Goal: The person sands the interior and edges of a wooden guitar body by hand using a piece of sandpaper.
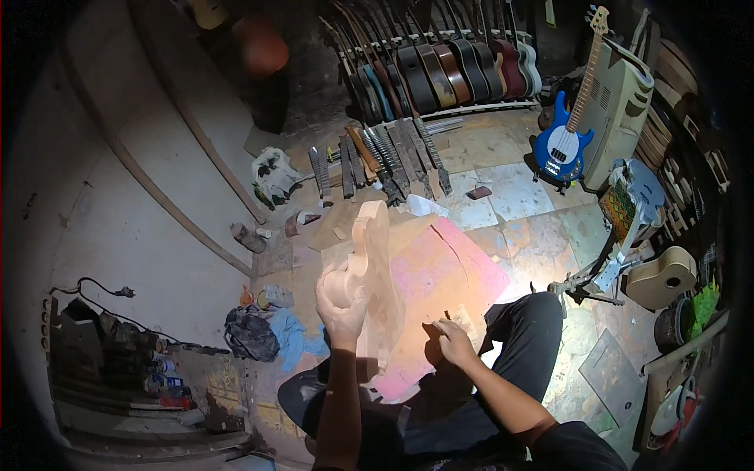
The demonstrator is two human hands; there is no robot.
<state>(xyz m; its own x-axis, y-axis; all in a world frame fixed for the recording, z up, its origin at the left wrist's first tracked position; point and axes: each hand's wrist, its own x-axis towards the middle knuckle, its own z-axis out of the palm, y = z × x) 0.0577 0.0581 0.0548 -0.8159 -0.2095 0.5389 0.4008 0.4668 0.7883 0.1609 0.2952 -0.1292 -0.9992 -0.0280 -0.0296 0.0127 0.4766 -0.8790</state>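
Observation:
My left hand (339, 314) grips an unpainted wooden guitar body (375, 251), held upright on edge over a worn pink-and-tan board (479, 279) in front of my crossed legs. My fingers wrap round a curved part of its edge. To the right of the body my right hand (452, 337) is closed, with a small dark thing at its fingertips, too small to name. Just beside that hand lies a pale, rough scrap (465, 326) on the board.
Guitars (444, 74) stand racked at the back, behind loose necks (385, 157). A blue bass (564, 149) and an acoustic guitar (660, 275) stand right. Bags (251, 337) lie left by the wall (118, 220). A metal stand (589, 286) is near my right knee.

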